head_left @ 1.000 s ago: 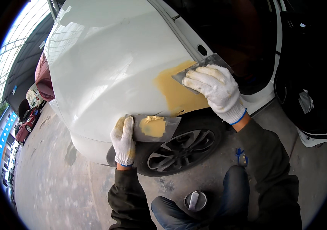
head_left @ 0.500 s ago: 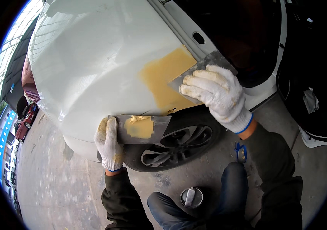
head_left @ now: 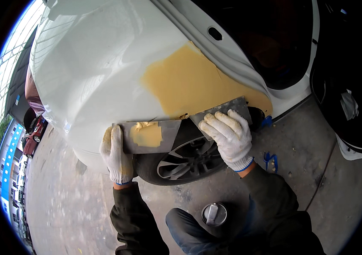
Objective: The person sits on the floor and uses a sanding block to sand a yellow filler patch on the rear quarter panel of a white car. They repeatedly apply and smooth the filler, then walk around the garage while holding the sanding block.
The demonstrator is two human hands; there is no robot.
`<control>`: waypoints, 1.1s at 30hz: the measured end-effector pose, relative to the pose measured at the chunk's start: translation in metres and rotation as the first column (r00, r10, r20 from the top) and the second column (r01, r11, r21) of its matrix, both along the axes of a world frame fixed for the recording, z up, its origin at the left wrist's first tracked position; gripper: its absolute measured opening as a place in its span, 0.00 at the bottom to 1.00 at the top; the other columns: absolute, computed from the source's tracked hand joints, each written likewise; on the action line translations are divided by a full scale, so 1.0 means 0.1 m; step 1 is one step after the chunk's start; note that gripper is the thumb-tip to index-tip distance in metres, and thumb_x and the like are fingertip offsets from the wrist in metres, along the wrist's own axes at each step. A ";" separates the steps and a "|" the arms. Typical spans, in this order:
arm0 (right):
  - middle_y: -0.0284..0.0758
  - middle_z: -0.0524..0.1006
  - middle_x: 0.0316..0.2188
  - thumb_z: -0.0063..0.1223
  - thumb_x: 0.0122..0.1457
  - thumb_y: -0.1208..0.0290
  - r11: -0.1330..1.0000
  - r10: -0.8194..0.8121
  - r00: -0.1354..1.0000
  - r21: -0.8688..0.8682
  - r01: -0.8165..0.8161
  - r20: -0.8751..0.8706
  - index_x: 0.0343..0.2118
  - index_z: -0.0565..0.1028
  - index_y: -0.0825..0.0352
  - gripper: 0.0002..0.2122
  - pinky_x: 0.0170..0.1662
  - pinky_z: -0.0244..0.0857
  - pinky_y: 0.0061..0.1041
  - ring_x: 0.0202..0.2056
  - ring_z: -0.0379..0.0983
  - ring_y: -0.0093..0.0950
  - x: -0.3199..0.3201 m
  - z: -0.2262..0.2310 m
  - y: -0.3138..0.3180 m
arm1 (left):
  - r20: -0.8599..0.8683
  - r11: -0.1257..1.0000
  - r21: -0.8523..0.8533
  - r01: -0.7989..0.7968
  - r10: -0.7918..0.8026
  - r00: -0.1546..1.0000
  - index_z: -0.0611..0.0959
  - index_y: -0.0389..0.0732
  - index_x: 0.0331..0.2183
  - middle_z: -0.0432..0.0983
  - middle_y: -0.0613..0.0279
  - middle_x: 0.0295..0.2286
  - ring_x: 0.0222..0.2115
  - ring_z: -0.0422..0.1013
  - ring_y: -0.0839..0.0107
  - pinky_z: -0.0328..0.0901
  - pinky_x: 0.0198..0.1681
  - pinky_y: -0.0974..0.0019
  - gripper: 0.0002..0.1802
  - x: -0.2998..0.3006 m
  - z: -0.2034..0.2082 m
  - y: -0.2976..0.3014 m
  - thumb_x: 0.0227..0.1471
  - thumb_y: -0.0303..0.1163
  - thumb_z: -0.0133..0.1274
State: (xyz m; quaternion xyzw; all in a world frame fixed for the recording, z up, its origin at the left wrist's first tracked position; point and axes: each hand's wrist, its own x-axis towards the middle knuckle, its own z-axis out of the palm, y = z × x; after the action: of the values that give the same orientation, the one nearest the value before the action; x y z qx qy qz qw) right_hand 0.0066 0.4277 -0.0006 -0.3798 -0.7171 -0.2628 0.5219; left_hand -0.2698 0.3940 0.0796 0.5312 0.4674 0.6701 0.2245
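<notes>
My gloved left hand (head_left: 117, 156) grips a flat grey plate (head_left: 170, 134) by its left end, with a lump of yellow filler (head_left: 146, 135) on its face. My gloved right hand (head_left: 227, 140) is closed on a grey spreader (head_left: 234, 109), whose upper edge lies along the lower rim of the yellow filler patch (head_left: 193, 83) just above the wheel arch. That smooth patch covers part of the white car panel (head_left: 91, 72) and runs right toward the door sill. Part of the wheel (head_left: 189, 163) is hidden behind the plate and my right hand.
An open door frame (head_left: 257, 68) rises at the upper right. Between my knees stands a round tin (head_left: 214, 213) with a pale object on top. Blue strips (head_left: 270, 161) lie on the concrete floor (head_left: 74, 204). A red car (head_left: 34, 138) is parked far left.
My right hand has moved down and left with the spreader, from the patch's right side to its lower edge, uncovering smooth filler. The left hand and plate shifted slightly left.
</notes>
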 end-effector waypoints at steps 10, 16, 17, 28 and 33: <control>0.40 0.78 0.49 0.49 0.65 0.79 0.000 0.273 0.129 -0.134 -0.991 -0.953 0.52 0.74 0.73 0.14 0.55 0.66 0.17 0.51 0.73 0.20 0.26 0.51 -0.90 | -0.270 0.983 -0.106 0.151 -0.174 0.947 0.81 0.29 0.35 0.77 0.62 0.25 0.28 0.69 0.78 0.66 0.34 0.72 0.13 0.55 -0.14 -0.55 0.58 0.31 0.53; 0.33 0.81 0.44 0.54 0.60 0.77 0.569 0.511 0.779 -0.537 -0.623 -0.363 0.49 0.78 0.63 0.14 0.54 0.69 0.23 0.46 0.77 0.26 0.26 0.74 -0.53 | 0.023 0.996 0.016 0.086 -0.086 0.996 0.79 0.34 0.33 0.71 0.71 0.28 0.29 0.64 0.81 0.62 0.33 0.75 0.14 0.22 0.05 -0.53 0.62 0.36 0.51; 0.32 0.82 0.42 0.56 0.57 0.75 0.842 0.423 0.899 -0.317 -0.437 -0.115 0.47 0.80 0.58 0.14 0.50 0.72 0.25 0.44 0.78 0.29 0.28 0.84 -0.42 | 0.019 0.998 0.016 0.055 -0.055 0.998 0.79 0.34 0.33 0.71 0.71 0.27 0.29 0.64 0.82 0.61 0.33 0.75 0.14 0.13 0.09 -0.45 0.62 0.37 0.51; 0.26 0.80 0.38 0.58 0.50 0.73 0.955 0.164 0.970 0.219 -0.201 0.179 0.41 0.82 0.59 0.13 0.50 0.70 0.29 0.42 0.75 0.27 -0.15 1.45 0.26 | 0.065 1.000 -0.012 0.015 -0.015 0.998 0.80 0.32 0.34 0.71 0.71 0.26 0.29 0.62 0.81 0.60 0.33 0.74 0.15 -0.14 -0.08 -0.07 0.62 0.36 0.51; 0.23 0.78 0.43 0.59 0.47 0.72 0.986 0.104 0.981 0.110 -0.122 0.161 0.42 0.81 0.56 0.16 0.55 0.64 0.32 0.48 0.71 0.25 -0.20 0.87 0.10 | 0.067 1.000 -0.012 0.002 -0.001 0.998 0.79 0.34 0.34 0.70 0.71 0.27 0.29 0.63 0.81 0.60 0.32 0.74 0.14 -0.15 -0.11 -0.07 0.62 0.36 0.51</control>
State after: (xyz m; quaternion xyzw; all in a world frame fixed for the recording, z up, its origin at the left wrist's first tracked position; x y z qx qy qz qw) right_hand -0.0135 0.4382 0.0867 -0.2850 -0.7590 -0.3036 0.5006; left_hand -0.2851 0.3875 0.0682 0.5075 0.4633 0.6844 0.2437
